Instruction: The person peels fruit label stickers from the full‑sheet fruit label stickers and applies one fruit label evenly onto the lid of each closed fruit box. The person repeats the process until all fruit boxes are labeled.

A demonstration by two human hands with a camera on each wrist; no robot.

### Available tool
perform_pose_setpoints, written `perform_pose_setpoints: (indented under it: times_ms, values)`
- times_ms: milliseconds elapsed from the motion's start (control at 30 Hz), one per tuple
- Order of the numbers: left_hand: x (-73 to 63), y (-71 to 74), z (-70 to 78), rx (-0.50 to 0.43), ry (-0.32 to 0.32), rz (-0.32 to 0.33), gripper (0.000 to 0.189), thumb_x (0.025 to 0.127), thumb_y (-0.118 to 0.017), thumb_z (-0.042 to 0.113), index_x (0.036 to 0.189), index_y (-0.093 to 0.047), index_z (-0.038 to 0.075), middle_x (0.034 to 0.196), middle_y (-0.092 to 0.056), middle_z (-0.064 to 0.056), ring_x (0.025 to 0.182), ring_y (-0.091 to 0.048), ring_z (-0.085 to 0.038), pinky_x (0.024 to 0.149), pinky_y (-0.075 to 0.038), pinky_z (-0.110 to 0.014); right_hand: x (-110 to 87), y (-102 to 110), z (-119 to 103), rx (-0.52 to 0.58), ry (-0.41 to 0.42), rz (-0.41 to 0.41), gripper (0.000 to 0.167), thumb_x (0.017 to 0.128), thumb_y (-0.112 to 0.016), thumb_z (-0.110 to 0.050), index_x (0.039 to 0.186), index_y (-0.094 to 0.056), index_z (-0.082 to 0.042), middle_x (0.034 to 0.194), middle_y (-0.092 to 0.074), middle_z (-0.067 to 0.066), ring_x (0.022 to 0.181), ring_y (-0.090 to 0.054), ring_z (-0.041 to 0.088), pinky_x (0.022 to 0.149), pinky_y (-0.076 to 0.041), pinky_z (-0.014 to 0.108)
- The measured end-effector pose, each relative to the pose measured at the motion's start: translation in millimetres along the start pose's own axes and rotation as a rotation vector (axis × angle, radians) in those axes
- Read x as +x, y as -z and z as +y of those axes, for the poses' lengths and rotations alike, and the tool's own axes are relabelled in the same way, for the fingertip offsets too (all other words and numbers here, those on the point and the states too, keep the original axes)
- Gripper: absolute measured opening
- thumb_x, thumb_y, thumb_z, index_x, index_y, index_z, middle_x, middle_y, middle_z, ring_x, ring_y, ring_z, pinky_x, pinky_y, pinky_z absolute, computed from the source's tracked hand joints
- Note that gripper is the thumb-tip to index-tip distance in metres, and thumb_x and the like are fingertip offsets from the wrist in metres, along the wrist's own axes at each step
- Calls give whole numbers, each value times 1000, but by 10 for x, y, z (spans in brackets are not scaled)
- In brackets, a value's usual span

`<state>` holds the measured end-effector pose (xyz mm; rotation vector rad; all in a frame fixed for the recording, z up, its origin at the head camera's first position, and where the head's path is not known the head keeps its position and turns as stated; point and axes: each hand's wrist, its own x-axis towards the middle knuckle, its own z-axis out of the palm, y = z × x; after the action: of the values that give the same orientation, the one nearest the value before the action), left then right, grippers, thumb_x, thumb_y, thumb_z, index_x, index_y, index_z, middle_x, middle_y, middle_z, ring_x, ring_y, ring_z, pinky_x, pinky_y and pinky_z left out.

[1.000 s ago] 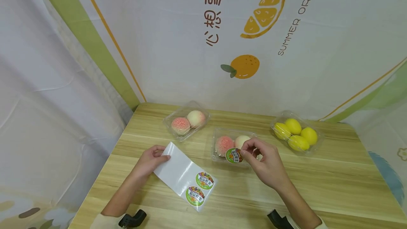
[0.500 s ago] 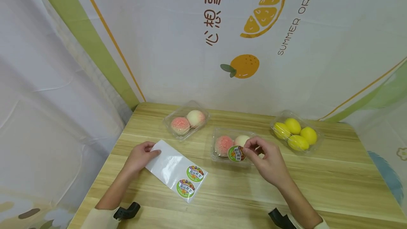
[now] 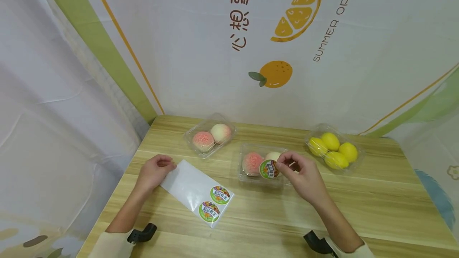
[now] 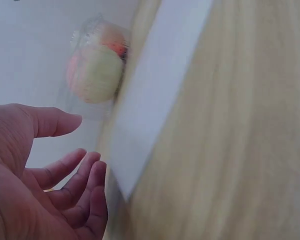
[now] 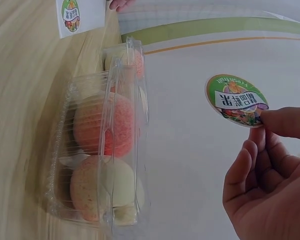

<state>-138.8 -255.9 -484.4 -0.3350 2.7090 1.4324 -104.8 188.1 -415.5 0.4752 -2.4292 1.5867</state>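
On the wooden table (image 3: 272, 226) the backing sheet (image 3: 188, 186) is laid flat, so no steadying is needed; the clear peach box (image 5: 105, 150) is set upright beyond, lid accessible; beside the sheet the left hand (image 3: 152, 174) is held loose-fingered, nothing gripped; above the box the round sticker (image 3: 269, 169) is pinched rim-only by the right hand (image 3: 305, 178), presumably sparing the adhesive.

The raised round label (image 5: 236, 100) reads "Fresh fruit" and "精品鲜果"; two stickers (image 3: 220, 195) (image 3: 209, 212) on the left sheet (image 3: 190, 186) repeat "精品鲜果". The far cloth (image 3: 193, 51) shows "心想事" and "SUMMER ORAN…", cut off.
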Motion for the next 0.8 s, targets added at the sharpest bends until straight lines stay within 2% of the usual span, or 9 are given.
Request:
perform_pose_setpoints:
  times_ms: [167, 267, 333, 433, 567, 800]
  values:
    - [-70, 11, 176, -19, -29, 46, 37, 103, -76, 25, 130, -72, -1, 117, -76, -13, 109, -72, -32, 83, -53, -32, 29, 6, 25, 28, -56, -2, 7, 101, -77, 0, 100, -74, -6, 94, -69, 2, 83, -60, 16, 69, -51, 24]
    - [-152, -29, 355, -31, -94, 70, 31, 104, -75, 24, 126, -75, 1, 112, -77, -11, 99, -73, -28, 80, -54, -32, 44, 11, 46, 39, -81, -3, 5, 101, -77, -1, 100, -74, -5, 94, -69, 4, 83, -59, 16, 68, -50, 24]
    - [-205, -82, 489, -63, -159, 68, 25, 105, -75, 20, 122, -76, 1, 107, -77, -11, 92, -73, -25, 77, -56, -32, 50, 17, 61, 46, -101, -4, 4, 101, -77, -1, 100, -73, -4, 95, -68, 5, 84, -60, 17, 69, -51, 24]
    - [-272, -193, 670, -117, -276, 23, 18, 105, -75, 14, 119, -76, 2, 103, -77, -9, 86, -72, -21, 74, -56, -29, 59, 26, 84, 49, -135, 0, 3, 103, -76, -4, 101, -73, -3, 96, -68, 6, 86, -60, 17, 70, -51, 24]
    - [-320, -367, 863, -198, -410, -75, 14, 104, -75, 9, 116, -76, 2, 101, -78, -10, 85, -72, -19, 74, -56, -27, 79, 32, 112, 56, -156, 5, 5, 104, -75, -5, 103, -72, 0, 96, -67, 7, 88, -60, 18, 72, -52, 24]
    - [-359, -682, 1175, -224, -541, -185, 11, 103, -77, 10, 113, -79, 7, 100, -79, -2, 88, -74, -17, 80, -60, -30, 98, 24, 120, 68, -156, 7, 5, 104, -74, -4, 103, -73, 0, 97, -67, 8, 89, -60, 17, 73, -51, 24]
